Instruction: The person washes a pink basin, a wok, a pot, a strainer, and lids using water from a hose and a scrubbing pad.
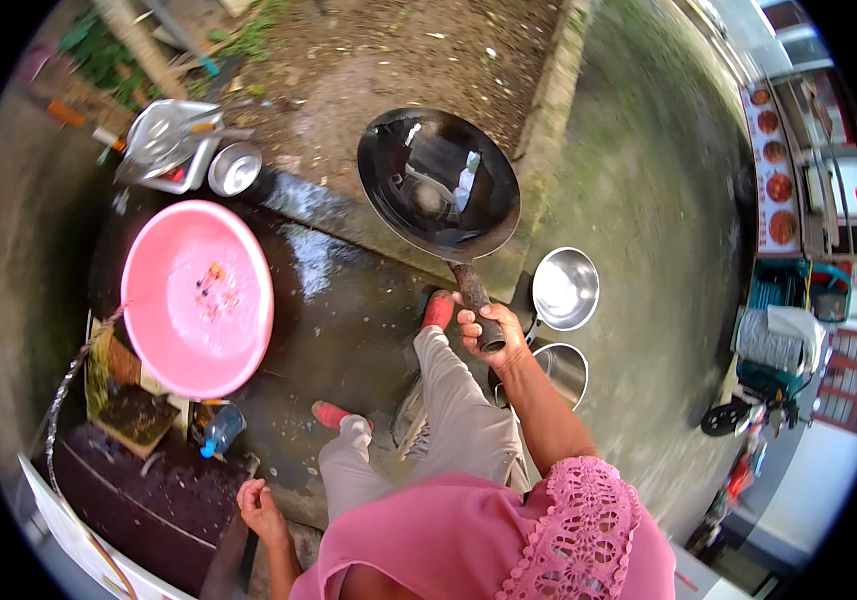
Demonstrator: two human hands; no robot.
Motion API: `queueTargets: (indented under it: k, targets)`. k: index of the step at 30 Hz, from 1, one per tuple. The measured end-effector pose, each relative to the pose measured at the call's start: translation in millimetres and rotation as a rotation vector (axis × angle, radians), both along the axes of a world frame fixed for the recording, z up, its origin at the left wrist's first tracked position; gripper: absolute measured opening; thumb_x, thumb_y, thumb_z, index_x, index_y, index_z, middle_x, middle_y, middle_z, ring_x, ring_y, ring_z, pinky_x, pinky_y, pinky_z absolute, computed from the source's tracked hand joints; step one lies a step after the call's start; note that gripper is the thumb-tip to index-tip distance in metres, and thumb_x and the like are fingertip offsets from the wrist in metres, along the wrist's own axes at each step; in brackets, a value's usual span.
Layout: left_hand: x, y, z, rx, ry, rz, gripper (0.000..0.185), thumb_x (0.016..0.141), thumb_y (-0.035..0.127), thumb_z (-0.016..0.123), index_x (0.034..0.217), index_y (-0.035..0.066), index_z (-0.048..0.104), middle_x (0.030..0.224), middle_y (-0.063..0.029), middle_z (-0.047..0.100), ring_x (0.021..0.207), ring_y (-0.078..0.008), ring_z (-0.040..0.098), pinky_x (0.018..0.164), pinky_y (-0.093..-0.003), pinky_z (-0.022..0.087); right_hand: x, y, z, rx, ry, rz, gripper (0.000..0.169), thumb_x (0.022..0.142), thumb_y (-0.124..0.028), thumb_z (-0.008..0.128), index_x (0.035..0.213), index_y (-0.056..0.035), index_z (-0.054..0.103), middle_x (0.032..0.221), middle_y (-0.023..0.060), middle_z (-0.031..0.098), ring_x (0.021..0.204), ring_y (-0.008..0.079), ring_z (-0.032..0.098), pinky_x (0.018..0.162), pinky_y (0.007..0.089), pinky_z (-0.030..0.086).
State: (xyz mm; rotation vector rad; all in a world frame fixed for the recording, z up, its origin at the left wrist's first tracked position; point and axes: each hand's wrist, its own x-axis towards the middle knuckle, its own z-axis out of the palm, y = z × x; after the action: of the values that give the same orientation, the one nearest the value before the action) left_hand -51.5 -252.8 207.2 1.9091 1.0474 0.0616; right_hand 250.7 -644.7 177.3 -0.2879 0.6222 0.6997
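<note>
My right hand grips the dark handle of a black wok, which is held out in front of me with its wet, shiny inside facing up. My left hand hangs low at my side with fingers loosely curled and nothing visible in it, near the edge of a dark red surface. Ahead and to the left is a large pink plastic basin with food scraps lying in it. Beside my right forearm, a steel pan and a steel pot rest on the ground.
Beyond the basin sit a metal bowl and a white tub holding utensils. A plastic bottle lies near wooden boards. Wet concrete surrounds my feet; a low concrete curb borders the dirt. A parked motorcycle stands far right.
</note>
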Motion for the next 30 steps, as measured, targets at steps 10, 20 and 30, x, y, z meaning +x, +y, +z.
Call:
queueTargets:
  k: [10,20,30]
  targets:
    - [226,-131,-57,-0.169,0.028,-0.346,0.014,0.075,-0.007,0.052,0.085,0.000,0.059,0.106,-0.0070,0.047,0.090,-0.0130,0.049,0.073,-0.0221,0.042,98,-153,-80,0.029,-0.007,-0.260,0.054,0.070,-0.012,0.057,0.121,-0.0024,0.041,0.079,0.0083,0.051,0.060,0.0159,0.048,0.054,0.0290,0.040]
    - [306,-191,-113,-0.227,0.186,-0.412,0.015,0.073,-0.008,0.053,0.084,0.000,0.060,0.104,-0.0071,0.048,0.090,-0.0131,0.050,0.077,-0.0228,0.042,244,-259,-185,-0.272,0.010,-0.406,0.034,0.071,-0.014,0.060,0.102,-0.0061,0.047,0.079,0.0094,0.053,0.061,0.0179,0.051,0.053,0.0302,0.042]
    - [329,-227,-130,-0.332,0.224,-0.407,0.018,0.074,-0.008,0.052,0.086,0.002,0.060,0.103,-0.0063,0.048,0.090,-0.0135,0.051,0.080,-0.0248,0.042,264,-325,-156,-0.942,-0.012,-0.387,0.017,0.069,-0.006,0.061,0.082,-0.0010,0.050,0.066,0.0115,0.055,0.051,0.0204,0.056,0.042,0.0317,0.045]
